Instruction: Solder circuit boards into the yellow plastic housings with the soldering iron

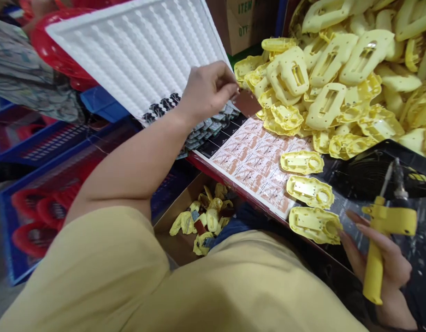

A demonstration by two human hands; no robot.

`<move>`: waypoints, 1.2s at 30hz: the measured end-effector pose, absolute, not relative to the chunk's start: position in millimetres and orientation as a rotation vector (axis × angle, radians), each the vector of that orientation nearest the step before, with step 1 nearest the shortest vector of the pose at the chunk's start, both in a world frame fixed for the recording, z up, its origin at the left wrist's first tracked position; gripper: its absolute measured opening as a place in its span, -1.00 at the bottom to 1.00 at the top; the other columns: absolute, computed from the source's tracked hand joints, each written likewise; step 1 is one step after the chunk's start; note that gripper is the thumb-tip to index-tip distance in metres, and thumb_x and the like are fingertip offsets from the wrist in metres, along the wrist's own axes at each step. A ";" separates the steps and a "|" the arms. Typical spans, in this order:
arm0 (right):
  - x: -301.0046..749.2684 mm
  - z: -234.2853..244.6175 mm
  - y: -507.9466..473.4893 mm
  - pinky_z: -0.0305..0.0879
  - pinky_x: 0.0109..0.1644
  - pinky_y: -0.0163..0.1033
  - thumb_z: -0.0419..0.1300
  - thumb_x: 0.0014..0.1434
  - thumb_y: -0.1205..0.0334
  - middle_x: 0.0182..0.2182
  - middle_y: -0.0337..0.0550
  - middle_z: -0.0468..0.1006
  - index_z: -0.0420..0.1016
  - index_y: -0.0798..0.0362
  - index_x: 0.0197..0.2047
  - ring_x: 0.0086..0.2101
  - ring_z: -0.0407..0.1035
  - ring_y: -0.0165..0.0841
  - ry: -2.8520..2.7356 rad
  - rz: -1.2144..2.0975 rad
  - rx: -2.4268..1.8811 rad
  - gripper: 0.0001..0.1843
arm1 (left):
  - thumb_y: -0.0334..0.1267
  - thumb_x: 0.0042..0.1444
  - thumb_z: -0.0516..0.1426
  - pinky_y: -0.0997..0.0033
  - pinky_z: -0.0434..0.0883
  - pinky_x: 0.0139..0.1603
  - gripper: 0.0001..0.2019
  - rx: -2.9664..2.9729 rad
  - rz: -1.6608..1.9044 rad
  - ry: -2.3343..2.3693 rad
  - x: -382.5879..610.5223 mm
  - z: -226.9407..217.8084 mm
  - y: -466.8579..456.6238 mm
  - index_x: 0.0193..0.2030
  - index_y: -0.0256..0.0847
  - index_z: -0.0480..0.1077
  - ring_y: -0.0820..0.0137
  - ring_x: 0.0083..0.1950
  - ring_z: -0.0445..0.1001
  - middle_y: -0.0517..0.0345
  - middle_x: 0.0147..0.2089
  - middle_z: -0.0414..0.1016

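Observation:
My left hand point(208, 90) is pinched shut on a small brown circuit board point(247, 102), held just above a row of grey boards point(213, 127) beside the white ridged tray point(140, 50). My right hand point(382, 260) is wrapped round a yellow electric screwdriver point(382, 235) at the lower right, its bit pointing up. Three yellow plastic shells point(310, 191) lie in a line on the work surface between my hands. A sheet of pink-brown boards point(257, 163) lies flat under my left hand.
A large heap of yellow plastic shells point(344, 78) fills the upper right. A cardboard box point(202, 216) with yellow scraps sits below the table edge. Blue crates point(43, 152) with red parts stand at the left, cardboard cartons point(240, 18) behind.

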State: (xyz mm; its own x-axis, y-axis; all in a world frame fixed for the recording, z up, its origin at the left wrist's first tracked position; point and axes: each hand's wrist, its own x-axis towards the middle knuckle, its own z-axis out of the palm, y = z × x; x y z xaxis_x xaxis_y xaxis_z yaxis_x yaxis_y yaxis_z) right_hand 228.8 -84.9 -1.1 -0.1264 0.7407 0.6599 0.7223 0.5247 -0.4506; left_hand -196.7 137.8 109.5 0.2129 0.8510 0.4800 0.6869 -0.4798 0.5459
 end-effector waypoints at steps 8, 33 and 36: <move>164.7 27.0 -70.8 0.64 0.07 -0.03 0.43 0.25 0.00 0.06 -0.04 0.66 0.33 -0.08 0.05 0.06 0.61 -0.16 -1.757 0.357 -1.009 -0.54 | -0.22 0.34 0.12 0.37 0.54 -0.21 -0.84 2.308 0.853 0.769 -80.5 96.4 11.4 -0.21 -0.13 0.51 0.38 -0.26 0.65 0.17 -0.27 0.68; 212.5 7.4 -96.7 0.65 -0.06 -0.09 0.47 0.20 0.09 -0.03 -0.09 0.72 0.42 -0.08 0.13 -0.11 0.67 -0.16 -1.962 0.069 -1.074 -0.50 | 0.18 0.03 0.44 0.50 0.52 -0.30 -0.53 1.323 0.805 0.663 -38.4 63.5 2.0 -0.21 -0.24 0.70 0.46 -0.39 0.60 0.12 -0.37 0.64; 237.0 3.7 -97.7 0.61 0.06 0.00 0.50 0.16 0.15 0.03 -0.05 0.69 0.43 -0.08 0.13 0.03 0.62 -0.10 -2.069 0.125 -1.080 -0.47 | -0.13 0.13 0.41 0.51 0.46 -0.28 -0.79 1.724 0.536 0.703 -44.7 68.9 16.2 -0.27 -0.25 0.70 0.46 -0.38 0.57 0.15 -0.42 0.63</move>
State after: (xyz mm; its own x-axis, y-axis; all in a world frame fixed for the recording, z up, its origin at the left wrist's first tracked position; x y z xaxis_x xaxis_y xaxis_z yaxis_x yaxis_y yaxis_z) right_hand 237.0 -97.7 3.7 -0.3323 0.7313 0.5956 0.6543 0.6336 -0.4129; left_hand -44.7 16.2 68.9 0.7171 0.6969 -0.0043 0.1803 -0.1796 0.9671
